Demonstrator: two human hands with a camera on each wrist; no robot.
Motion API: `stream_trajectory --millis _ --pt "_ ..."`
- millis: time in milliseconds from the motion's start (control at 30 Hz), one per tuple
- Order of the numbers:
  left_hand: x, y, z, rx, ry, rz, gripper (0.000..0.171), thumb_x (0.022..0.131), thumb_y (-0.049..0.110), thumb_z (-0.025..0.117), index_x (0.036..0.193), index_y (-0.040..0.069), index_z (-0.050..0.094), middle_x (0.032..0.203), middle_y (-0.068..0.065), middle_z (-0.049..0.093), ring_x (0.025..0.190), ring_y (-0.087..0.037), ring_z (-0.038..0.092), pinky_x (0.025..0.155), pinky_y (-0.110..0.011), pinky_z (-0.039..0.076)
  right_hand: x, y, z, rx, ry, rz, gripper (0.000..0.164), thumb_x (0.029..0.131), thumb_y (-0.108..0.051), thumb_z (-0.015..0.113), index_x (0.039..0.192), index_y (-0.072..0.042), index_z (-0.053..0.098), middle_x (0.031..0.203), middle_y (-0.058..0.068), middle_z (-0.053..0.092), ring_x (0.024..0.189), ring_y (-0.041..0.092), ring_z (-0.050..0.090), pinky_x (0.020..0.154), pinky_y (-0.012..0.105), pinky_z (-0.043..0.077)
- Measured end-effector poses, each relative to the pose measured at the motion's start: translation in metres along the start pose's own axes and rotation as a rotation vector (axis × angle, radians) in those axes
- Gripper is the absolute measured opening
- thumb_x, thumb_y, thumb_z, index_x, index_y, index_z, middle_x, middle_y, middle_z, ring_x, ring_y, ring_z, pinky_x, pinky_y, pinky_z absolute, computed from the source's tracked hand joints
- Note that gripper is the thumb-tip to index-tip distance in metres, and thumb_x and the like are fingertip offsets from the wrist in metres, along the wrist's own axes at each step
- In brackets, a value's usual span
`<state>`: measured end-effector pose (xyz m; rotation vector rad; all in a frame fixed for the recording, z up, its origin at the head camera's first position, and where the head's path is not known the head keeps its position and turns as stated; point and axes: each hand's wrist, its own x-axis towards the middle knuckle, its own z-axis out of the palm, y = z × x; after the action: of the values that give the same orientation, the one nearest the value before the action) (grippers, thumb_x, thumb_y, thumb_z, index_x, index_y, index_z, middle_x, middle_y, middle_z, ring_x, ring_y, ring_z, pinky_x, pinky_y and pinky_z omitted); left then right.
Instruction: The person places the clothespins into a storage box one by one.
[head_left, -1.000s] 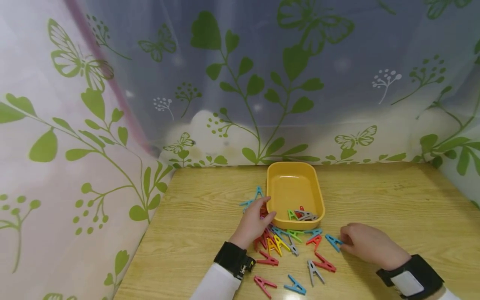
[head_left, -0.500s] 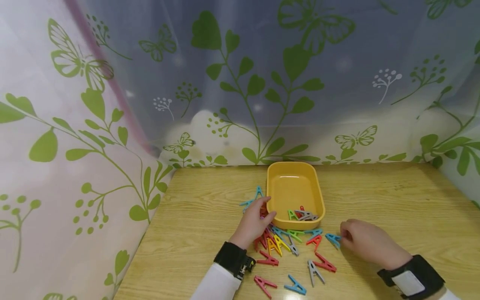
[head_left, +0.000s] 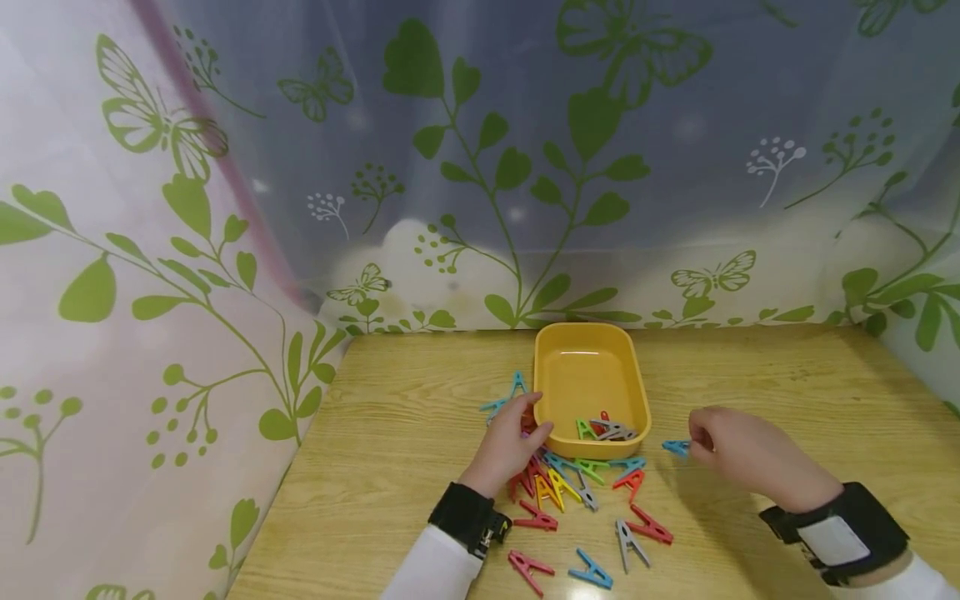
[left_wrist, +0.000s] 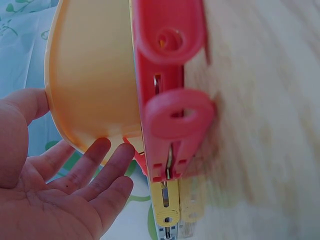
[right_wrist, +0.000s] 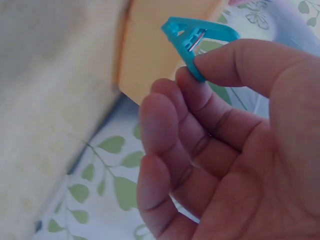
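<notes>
My right hand (head_left: 750, 450) pinches a blue clothespin (right_wrist: 187, 37) by one leg, between thumb and index finger. It is right of the yellow plastic box (head_left: 581, 452), and the clothespin's tip points toward the box. My left hand (head_left: 504, 446) lies at the box's left front corner, with its fingers spread loosely and touching the rim and outer wall. In the box's near right corner lie several clothespins, among them a grey clothespin (head_left: 615, 431) and a green clothespin (head_left: 586, 429). Pink clothespins (left_wrist: 175, 125) show close beside the box wall in the left wrist view.
Scattered in front of the box are several more clothespins, including a red clothespin (head_left: 649, 525), a grey clothespin (head_left: 632, 544) and a blue clothespin (head_left: 591, 570). Others lie left of the box. A patterned curtain (head_left: 480, 208) hangs behind the wooden table (head_left: 787, 375).
My right hand has lifted the blue clothespin off the table, moving slightly up and right and turning it toward the box. The left hand and the box have stayed put.
</notes>
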<state>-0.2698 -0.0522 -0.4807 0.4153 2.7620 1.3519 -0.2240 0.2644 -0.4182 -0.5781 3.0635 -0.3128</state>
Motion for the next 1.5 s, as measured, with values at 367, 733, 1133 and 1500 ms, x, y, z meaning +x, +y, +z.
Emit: stream_trajectory --millis 367,733,1133,1500 --pt "0.0 0.002 -0.001 0.004 0.005 -0.001 0.052 0.104 0.025 0.064 0.151 0.009 0.049 0.152 -0.015 0.052 0.14 -0.031 0.051 0.115 -0.048 0.043 0.031 -0.02 -0.031 -0.012 0.074 -0.042 0.02 0.096 -0.015 0.069 0.08 -0.016 0.057 0.07 -0.004 0.049 0.059 0.011 0.04 0.056 0.028 0.032" --pt "0.0 0.001 -0.002 -0.006 -0.001 0.011 0.052 0.104 0.026 0.064 0.151 0.008 0.049 0.152 -0.016 0.052 0.138 -0.031 0.052 0.114 -0.048 0.044 0.064 -0.031 -0.01 0.016 0.124 -0.118 0.022 0.094 -0.012 0.069 0.076 -0.015 0.056 0.068 -0.004 0.047 0.06 0.01 0.04 0.058 0.028 0.034" --pt "-0.001 0.001 -0.002 0.006 -0.002 0.018 0.053 0.104 0.027 0.064 0.151 0.008 0.049 0.151 -0.016 0.053 0.138 -0.032 0.053 0.113 -0.048 0.045 0.082 -0.032 0.026 0.009 0.13 -0.12 0.02 0.092 -0.012 0.069 0.074 -0.014 0.06 0.067 -0.004 0.052 0.06 0.01 0.044 0.056 0.028 0.038" --pt "0.0 0.0 -0.001 -0.002 0.001 0.019 0.053 0.104 0.027 0.064 0.151 0.008 0.049 0.151 -0.016 0.053 0.138 -0.031 0.053 0.113 -0.048 0.045 0.088 -0.035 0.033 -0.054 0.159 -0.18 0.019 0.087 -0.014 0.079 0.071 -0.014 0.068 0.07 -0.004 0.059 0.064 0.013 0.051 0.063 0.033 0.048"
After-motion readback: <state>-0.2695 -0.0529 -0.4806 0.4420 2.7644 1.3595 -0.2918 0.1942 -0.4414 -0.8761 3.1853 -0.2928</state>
